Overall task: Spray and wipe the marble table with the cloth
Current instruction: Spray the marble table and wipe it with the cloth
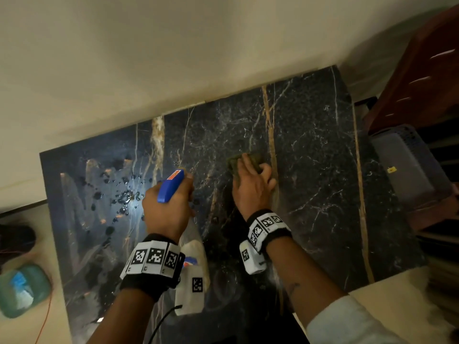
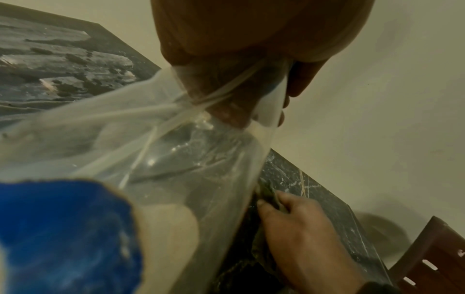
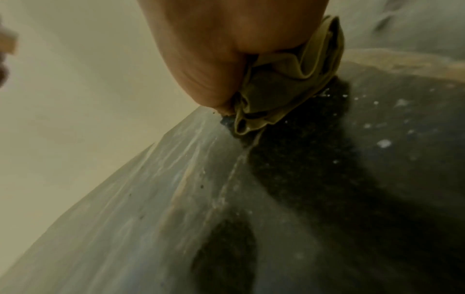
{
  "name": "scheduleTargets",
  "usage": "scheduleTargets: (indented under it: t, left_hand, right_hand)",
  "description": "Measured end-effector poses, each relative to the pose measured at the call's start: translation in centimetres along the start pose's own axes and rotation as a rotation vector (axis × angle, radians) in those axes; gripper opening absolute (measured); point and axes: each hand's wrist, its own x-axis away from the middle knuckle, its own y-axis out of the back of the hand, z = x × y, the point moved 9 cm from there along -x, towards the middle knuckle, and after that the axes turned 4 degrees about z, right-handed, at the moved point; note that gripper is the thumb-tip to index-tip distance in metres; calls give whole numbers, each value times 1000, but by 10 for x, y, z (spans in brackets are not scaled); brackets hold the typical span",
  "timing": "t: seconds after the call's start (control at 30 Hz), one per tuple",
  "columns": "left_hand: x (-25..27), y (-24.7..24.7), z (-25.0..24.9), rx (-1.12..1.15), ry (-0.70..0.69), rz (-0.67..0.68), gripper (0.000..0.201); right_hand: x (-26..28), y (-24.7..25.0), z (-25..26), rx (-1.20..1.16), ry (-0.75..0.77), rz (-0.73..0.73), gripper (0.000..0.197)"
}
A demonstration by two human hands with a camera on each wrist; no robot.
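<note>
our left hand (image 1: 166, 209) grips the spray bottle (image 1: 171, 186) mid-table; beside it, apart, our right hand (image 1: 253, 184) clutches the cloth (image 1: 248, 161) against the marble table (image 1: 318, 150).

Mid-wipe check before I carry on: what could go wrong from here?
Droplets pooled on the dark marble table lie left of the blue-topped clear spray bottle, away from the olive-green cloth under the right hand; they may dry unwiped. The left hand's bottle might spray the wall.

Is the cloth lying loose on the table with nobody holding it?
No. The right hand grips the bunched green cloth and presses it onto the marble table.
</note>
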Motion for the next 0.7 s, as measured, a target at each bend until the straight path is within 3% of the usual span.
scheduleTargets:
  t: [0.07, 0.13, 0.2, 0.27, 0.37, 0.43, 0.57, 0.63, 0.7]
  left_hand:
    - [1, -4, 0, -7, -2, 8, 33]
    - [1, -5, -2, 10, -6, 8, 33]
    - [0, -3, -1, 21, 4, 9, 32]
    - [-2, 3, 2, 25, 13, -2, 31]
    - [-3, 9, 9, 21, 23, -17, 32]
    - [-2, 7, 14, 23, 43, -25, 33]
    - [-4, 4, 20, 30, 59, -44, 35]
    - [-5, 5, 22, 37, 61, -45, 33]
    - [-6, 10, 22, 32, 58, -55, 33]
  right_hand:
    - [2, -7, 15, 89, 238, 54, 47]
    - [-7, -2, 8, 135, 348, 57, 48]
    - [-26, 10, -13, 106, 241, 19, 48]
    - [-40, 19, -29, 27, 42, -52, 48]
    - [-38, 17, -15, -3, -96, -94, 51]
    - [-33, 9, 8, -3, -4, -42, 51]
    - [-29, -6, 35, 102, 353, 83, 48]
    - [-46, 1, 21, 125, 326, 54, 47]
    - [-69, 19, -4, 67, 131, -40, 45]
